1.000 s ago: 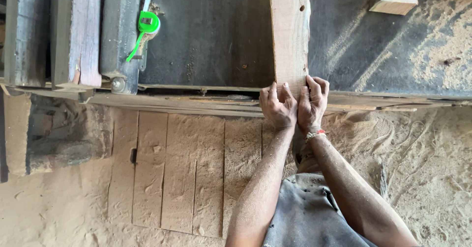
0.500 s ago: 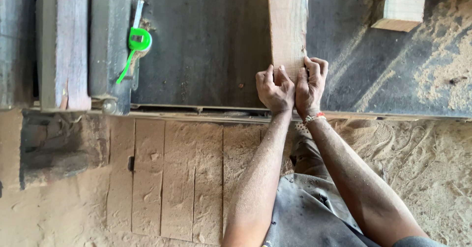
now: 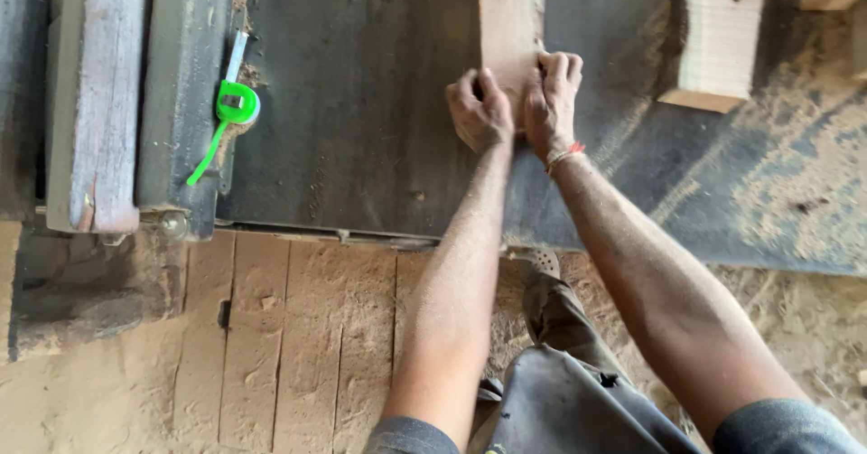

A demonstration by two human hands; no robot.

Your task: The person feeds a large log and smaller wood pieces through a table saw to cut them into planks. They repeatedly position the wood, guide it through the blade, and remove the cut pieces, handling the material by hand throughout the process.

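The dark machine table (image 3: 361,129) fills most of the view, dusted with sawdust toward three o'clock. Below it, at six o'clock, lies a floor of worn wooden planks (image 3: 289,327) under more sawdust. At nine o'clock a weathered timber (image 3: 95,102) rests along a grey metal rail (image 3: 181,93). The pale board (image 3: 510,20) lies flat on the table at twelve o'clock, running out past the top edge; a short light wood block (image 3: 718,38) sits apart from it at one o'clock. Smallest is the green tape measure (image 3: 237,103) at ten o'clock, just beside the rail.

Both arms reach straight out from the body. The left hand (image 3: 480,111) and right hand (image 3: 553,97) sit side by side at the board's near end — fingers curled and pressed down on its end edge, thumbs close together, wrists low.

To feed it well, I judge the push should stay even through both palms, in line with the board's length, so it does not skew — and the fingertips are best kept on the end, clear of whatever lies ahead.
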